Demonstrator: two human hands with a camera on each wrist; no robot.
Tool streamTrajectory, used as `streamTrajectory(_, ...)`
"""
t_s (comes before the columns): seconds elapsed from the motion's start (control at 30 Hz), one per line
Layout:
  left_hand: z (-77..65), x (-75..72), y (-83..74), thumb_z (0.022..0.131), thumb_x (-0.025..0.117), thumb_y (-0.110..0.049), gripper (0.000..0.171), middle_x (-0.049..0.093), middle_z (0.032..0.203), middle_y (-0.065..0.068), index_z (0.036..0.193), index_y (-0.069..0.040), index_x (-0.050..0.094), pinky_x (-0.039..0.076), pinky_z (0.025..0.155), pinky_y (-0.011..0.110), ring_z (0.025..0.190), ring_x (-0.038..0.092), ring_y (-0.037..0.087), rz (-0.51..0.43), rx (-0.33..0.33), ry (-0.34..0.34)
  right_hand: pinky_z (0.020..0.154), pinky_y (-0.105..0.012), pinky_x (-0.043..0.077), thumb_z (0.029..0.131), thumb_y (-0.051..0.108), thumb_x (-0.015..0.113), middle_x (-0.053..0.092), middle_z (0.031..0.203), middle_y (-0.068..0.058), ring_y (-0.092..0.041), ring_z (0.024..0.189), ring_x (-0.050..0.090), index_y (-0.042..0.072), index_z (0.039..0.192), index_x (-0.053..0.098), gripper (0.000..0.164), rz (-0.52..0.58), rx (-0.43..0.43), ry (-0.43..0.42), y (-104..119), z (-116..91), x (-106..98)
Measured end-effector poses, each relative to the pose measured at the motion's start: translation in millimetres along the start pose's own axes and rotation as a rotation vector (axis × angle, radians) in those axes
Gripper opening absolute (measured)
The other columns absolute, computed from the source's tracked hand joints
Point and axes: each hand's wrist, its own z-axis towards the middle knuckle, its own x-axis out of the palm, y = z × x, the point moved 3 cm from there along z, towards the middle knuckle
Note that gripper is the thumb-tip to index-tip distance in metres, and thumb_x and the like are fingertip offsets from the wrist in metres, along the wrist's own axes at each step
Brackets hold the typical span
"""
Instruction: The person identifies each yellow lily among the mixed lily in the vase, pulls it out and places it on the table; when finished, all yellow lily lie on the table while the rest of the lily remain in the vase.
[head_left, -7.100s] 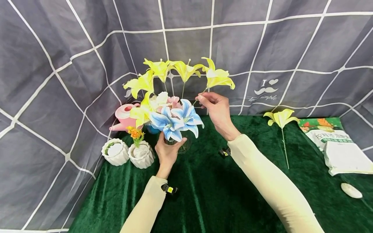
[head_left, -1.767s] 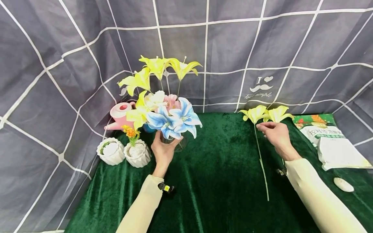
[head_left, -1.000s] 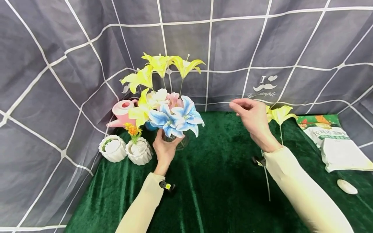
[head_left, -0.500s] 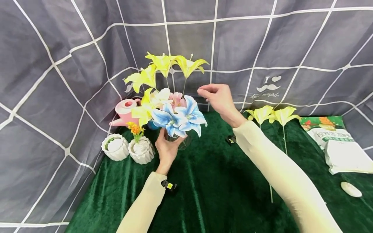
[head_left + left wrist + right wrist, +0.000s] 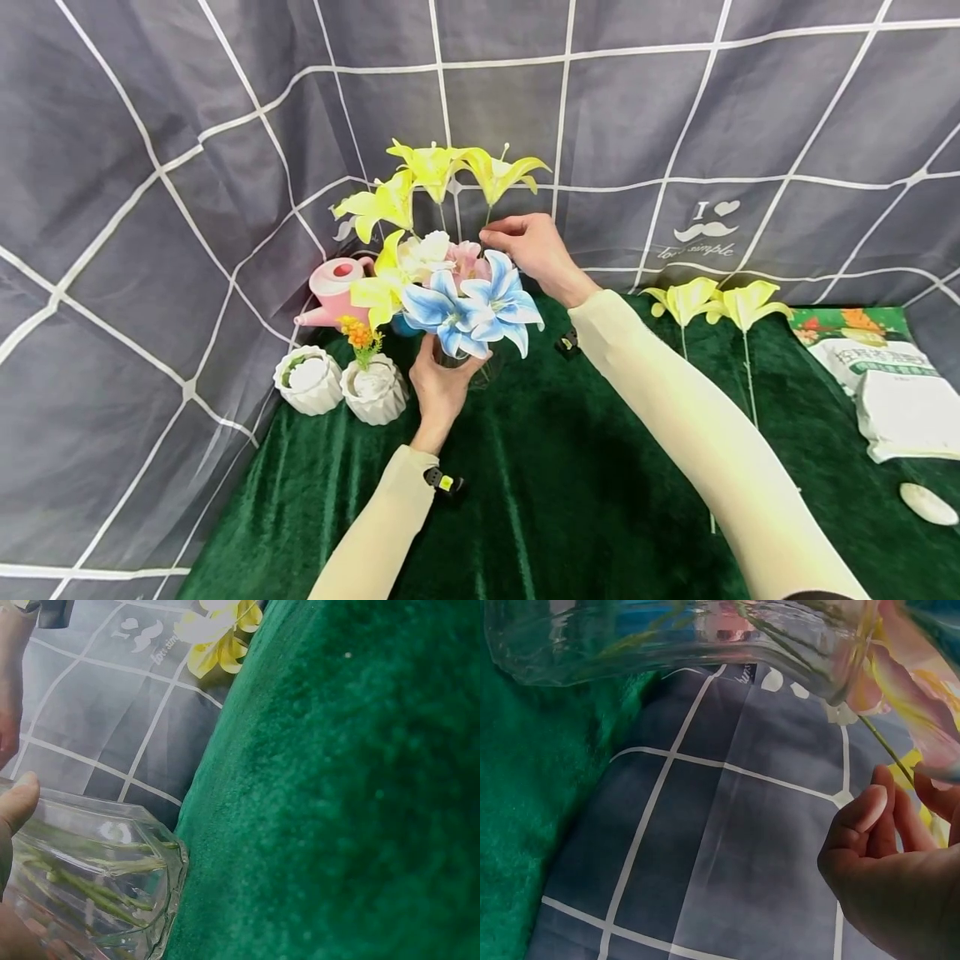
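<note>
My left hand (image 5: 441,387) grips the clear glass vase (image 5: 112,862) low at the front, its thumb on the glass in the left wrist view. Green stems show through the glass. Blue lilies (image 5: 491,304), white and pink blooms, and several yellow lilies rise from it. My right hand (image 5: 534,250) is at the back right of the bouquet, thumb and index finger pinching the thin stem (image 5: 885,742) of the rightmost tall yellow lily (image 5: 498,172). Two loose yellow lilies (image 5: 686,300) lie to the right, their stems partly hidden by the right sleeve.
Left of the vase stand a pink watering can (image 5: 335,296) and two white pots (image 5: 309,382), one with an orange flower (image 5: 360,333). At the right are a white-and-green bag (image 5: 892,383) and a pale stone (image 5: 928,504). A grey checked cloth (image 5: 637,108) backs the green velvet.
A yellow lily held by my right hand at the bouquet earlier now lies beside the other loose one. The right hand has come back left to another lily's stem; the left stays on the vase.
</note>
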Motion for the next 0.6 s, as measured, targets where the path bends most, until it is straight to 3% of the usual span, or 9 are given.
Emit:
streamTrajectory(0.17, -0.7, 0.2, 0.3, 0.069, 0.093, -0.04, 0.073, 0.069, 0.132, 0.004, 0.131, -0.02, 0.061, 0.049, 0.106, 0.053, 0.124, 0.064, 0.026, 0.005, -0.002, 0.005, 0.075, -0.025, 0.057, 0.096, 0.027, 0.07, 0.076, 0.113, -0.007, -0.017, 0.093, 0.069, 0.011, 0.116, 0.076, 0.026, -0.02, -0.011, 0.006, -1.2, 2.5, 2.6)
streamTrajectory(0.43, -1.2, 0.2, 0.4, 0.07, 0.091, -0.044, 0.074, 0.067, 0.134, 0.001, 0.132, -0.022, 0.059, 0.049, 0.107, 0.053, 0.125, 0.063, 0.025, 0.009, -0.01, 0.019, 0.071, -0.024, 0.056, 0.096, 0.028, 0.07, 0.077, 0.106, -0.008, -0.016, 0.084, 0.068, 0.009, 0.115, 0.076, 0.027, 0.03, -0.015, -0.034, -2.7, -3.5, -1.8)
streamTrajectory(0.6, -1.5, -0.4, -0.7, 0.07, 0.091, -0.044, 0.074, 0.067, 0.136, -0.001, 0.134, -0.023, 0.059, 0.049, 0.109, 0.048, 0.126, 0.063, 0.021, 0.035, -0.022, 0.018, 0.078, -0.03, 0.057, 0.096, 0.027, 0.07, 0.076, 0.105, -0.008, -0.019, 0.083, 0.066, 0.01, 0.113, 0.076, 0.026, 0.052, -0.03, -0.069, -3.1, -7.4, -7.1)
